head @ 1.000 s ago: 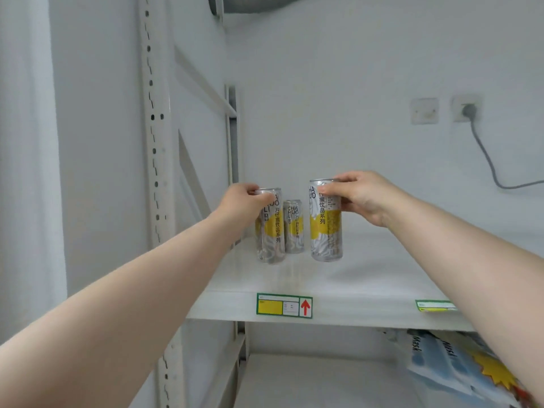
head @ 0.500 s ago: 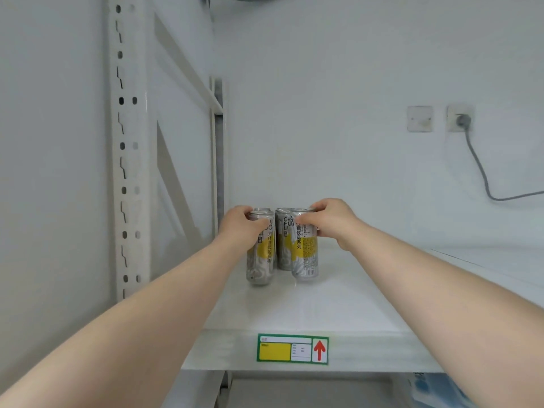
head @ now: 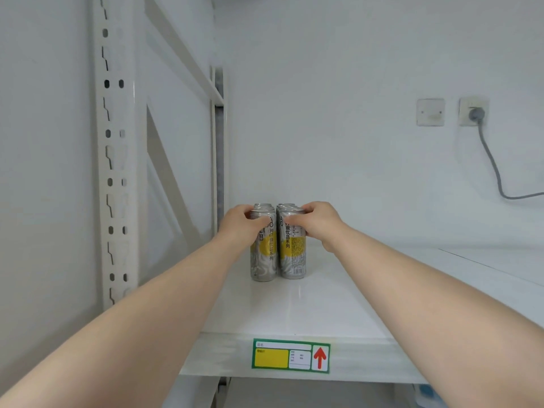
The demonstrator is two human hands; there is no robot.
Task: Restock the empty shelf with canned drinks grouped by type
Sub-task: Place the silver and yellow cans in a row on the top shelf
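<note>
Silver and yellow, the left can (head: 263, 260) and the right can (head: 293, 257) stand upright side by side, touching or very nearly so, with their bases on the white shelf (head: 309, 307).

The left hand (head: 240, 223) grips the left can at its top rim. Its fingers (head: 248, 209) are curled over the far side and the thumb lies across the near side. The right hand (head: 319, 223) holds the right can the same way, with its fingers (head: 306, 207) hooked over the rim and the thumb pressed on the front. Both forearms reach in from the lower corners.

Just behind the fingers, the lids of the rear cans (head: 263, 205) show, at least one behind each held can; how many stand there cannot be told. Below the fingers, dark characters run down the yellow band of each can, and the right can has a barcode near its base.

Well in front of the fingers, on the shelf's front edge, is a green-bordered label (head: 290, 355) with a yellow field and a red upward arrow. Left of the left fingers rises a white slotted post (head: 116, 160), with a slanted brace behind it.

High and far to the right of the right fingers, a switch plate (head: 430, 112) and a socket (head: 473, 111) sit on the wall side by side. A grey cable (head: 494, 169) drops from the socket's plug and runs off the right edge.
</note>
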